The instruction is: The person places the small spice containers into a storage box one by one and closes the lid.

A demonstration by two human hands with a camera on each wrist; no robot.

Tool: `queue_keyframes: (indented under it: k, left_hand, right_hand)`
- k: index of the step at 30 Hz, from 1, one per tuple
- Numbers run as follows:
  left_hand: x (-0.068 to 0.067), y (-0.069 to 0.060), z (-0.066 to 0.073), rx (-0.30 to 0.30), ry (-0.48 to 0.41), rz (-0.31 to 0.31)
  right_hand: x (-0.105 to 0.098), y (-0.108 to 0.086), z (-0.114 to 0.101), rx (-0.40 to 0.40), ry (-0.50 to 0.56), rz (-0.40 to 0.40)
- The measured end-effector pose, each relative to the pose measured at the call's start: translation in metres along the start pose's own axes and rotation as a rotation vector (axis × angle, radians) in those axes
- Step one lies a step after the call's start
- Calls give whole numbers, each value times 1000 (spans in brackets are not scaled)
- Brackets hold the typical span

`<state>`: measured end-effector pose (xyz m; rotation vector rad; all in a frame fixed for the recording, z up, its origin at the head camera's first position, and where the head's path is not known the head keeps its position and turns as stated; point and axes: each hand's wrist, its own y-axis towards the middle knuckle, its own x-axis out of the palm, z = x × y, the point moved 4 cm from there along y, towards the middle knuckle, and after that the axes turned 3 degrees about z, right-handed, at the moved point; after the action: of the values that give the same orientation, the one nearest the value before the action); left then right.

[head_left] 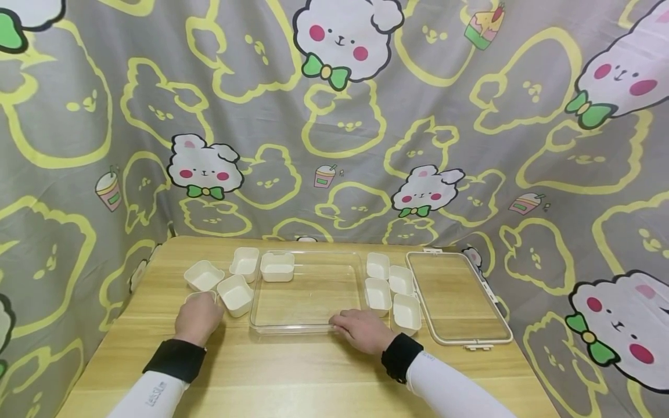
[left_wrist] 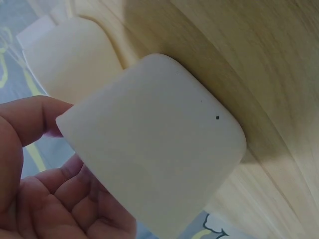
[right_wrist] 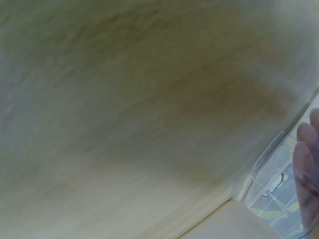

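Note:
My left hand (head_left: 198,320) pinches the rim of a small white plastic cup (left_wrist: 159,144) at the left of the table. In the head view that cup is mostly hidden behind the hand. Beside it stand more white cups (head_left: 235,295), one of them (left_wrist: 75,57) just behind the held cup in the left wrist view. A clear rectangular box (head_left: 308,330) lies in the middle, with one white cup (head_left: 277,267) in its far left corner. My right hand (head_left: 363,331) rests with extended fingers on the box's near edge, towards its right corner.
Several white cups (head_left: 377,295) are grouped right of the box. Further right lies a clear lid (head_left: 460,299) with a white frame and clips. A patterned curtain (head_left: 334,139) hangs round the back and sides of the wooden table (head_left: 292,383).

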<state>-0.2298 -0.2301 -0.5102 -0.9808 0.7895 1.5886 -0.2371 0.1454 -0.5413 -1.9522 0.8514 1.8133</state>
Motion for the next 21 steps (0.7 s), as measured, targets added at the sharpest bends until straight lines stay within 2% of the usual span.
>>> queue_keyframes:
  k: [9,21]
  left_hand:
    - [-1,-1,-1,-12,9,-21]
    - [-3,-5,-1,20,27,4]
  right_hand:
    - [1,0,1,9,-4,-3]
    - [5,0,2,8,-29,9]
